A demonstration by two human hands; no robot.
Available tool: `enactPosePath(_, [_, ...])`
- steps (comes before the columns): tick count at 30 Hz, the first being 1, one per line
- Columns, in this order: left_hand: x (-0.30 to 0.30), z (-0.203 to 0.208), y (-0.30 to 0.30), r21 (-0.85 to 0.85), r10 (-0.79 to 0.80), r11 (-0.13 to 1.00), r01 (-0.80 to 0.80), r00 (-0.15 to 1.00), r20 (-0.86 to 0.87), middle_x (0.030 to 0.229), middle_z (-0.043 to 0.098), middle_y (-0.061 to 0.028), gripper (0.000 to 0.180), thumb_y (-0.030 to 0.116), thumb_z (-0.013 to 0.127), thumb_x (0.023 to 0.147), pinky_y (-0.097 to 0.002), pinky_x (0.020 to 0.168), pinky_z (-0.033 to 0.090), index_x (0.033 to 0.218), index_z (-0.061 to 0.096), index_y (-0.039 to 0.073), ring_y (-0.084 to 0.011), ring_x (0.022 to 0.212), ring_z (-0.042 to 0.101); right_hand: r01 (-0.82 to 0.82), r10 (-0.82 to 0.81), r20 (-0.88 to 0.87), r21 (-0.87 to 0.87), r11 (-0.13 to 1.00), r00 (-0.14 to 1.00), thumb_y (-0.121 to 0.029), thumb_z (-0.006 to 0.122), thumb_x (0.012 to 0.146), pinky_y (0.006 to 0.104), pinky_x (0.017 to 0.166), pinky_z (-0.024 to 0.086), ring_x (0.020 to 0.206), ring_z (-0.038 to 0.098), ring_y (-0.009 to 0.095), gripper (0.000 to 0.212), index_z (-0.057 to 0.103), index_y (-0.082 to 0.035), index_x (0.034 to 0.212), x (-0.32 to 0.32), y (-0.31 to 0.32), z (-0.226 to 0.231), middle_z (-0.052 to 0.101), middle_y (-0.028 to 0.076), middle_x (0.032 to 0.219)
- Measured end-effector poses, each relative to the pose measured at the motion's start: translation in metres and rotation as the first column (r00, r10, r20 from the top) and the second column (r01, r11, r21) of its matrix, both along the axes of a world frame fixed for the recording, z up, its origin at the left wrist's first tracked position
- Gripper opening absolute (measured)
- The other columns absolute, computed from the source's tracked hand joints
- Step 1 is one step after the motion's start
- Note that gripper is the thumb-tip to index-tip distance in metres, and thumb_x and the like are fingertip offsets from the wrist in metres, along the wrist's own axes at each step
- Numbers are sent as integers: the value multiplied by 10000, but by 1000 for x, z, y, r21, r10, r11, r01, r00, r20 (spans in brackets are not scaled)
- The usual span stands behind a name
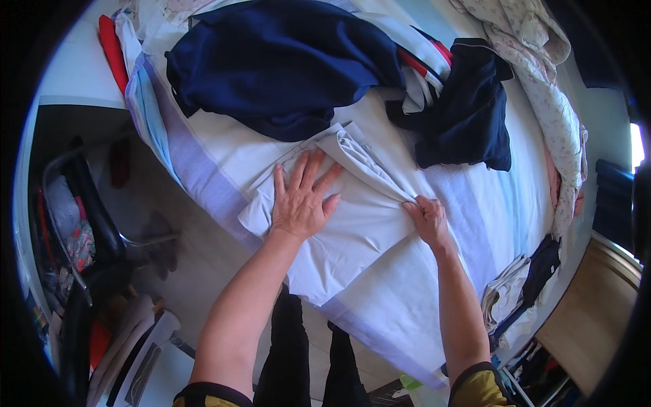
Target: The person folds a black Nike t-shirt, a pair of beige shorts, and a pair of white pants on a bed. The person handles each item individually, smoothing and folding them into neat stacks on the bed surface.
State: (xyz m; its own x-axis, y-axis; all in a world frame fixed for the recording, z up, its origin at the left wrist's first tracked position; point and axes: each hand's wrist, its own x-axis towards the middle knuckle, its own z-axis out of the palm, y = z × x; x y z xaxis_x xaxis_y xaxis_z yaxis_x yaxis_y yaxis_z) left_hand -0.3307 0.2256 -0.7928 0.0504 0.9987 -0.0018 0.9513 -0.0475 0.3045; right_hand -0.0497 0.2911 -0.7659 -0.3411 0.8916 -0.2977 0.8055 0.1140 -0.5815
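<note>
A white garment [346, 234] lies partly folded on the bed, near its front edge. My left hand [302, 200] rests flat on it with the fingers spread. At the garment's right side, my right hand [428, 218] pinches a gathered edge of the cloth between thumb and fingers, pulling creases toward it. A navy blue garment [285, 64] is heaped just beyond my left hand. To the right of that, a black garment [468, 112] lies crumpled, and a white, red and navy striped piece [422, 68] shows between the two.
The striped bedsheet [475, 217] hangs over the bed's edge. A floral quilt [542, 88] is bunched along the far right. Folded clothes [508, 288] are stacked at the right edge. On the left, a black chair [91, 197] with metal tubing stands on the floor.
</note>
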Motion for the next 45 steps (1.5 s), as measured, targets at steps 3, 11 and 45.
enactPosePath(3, [-2, 2, 0, -11, 0, 1000, 1, 1000, 18, 1520, 274, -93, 666, 427, 623, 819, -657, 1052, 194, 1428, 387, 294, -290, 1400, 250, -25, 33, -46, 160, 987, 998, -238, 682, 856, 401, 546, 402, 519, 478, 347, 351, 525, -14, 637, 0, -8, -7, 503, 188, 568])
enactPosePath(11, [46, 36, -85, -142, -447, 880, 452, 892, 71, 1568, 190, -18, 729, 532, 586, 813, -664, 1072, 100, 1461, 329, 318, -214, 1433, 185, 15, -17, 16, 82, 996, 1000, -335, 671, 864, 422, 536, 425, 522, 496, 376, 388, 596, -8, 667, -3, -4, -4, 520, 205, 578])
enactPosePath(45, [-74, 19, 3, -49, 203, 979, -198, 923, 326, 1238, 542, -213, 808, 363, 843, 619, -398, 973, 418, 1258, 498, 9, -322, 1155, 513, 690, -614, -348, 158, 706, 708, -131, 765, 772, 356, 950, 424, 1113, 501, 256, 701, 383, -3, 1346, -38, -131, -12, 480, 154, 1219])
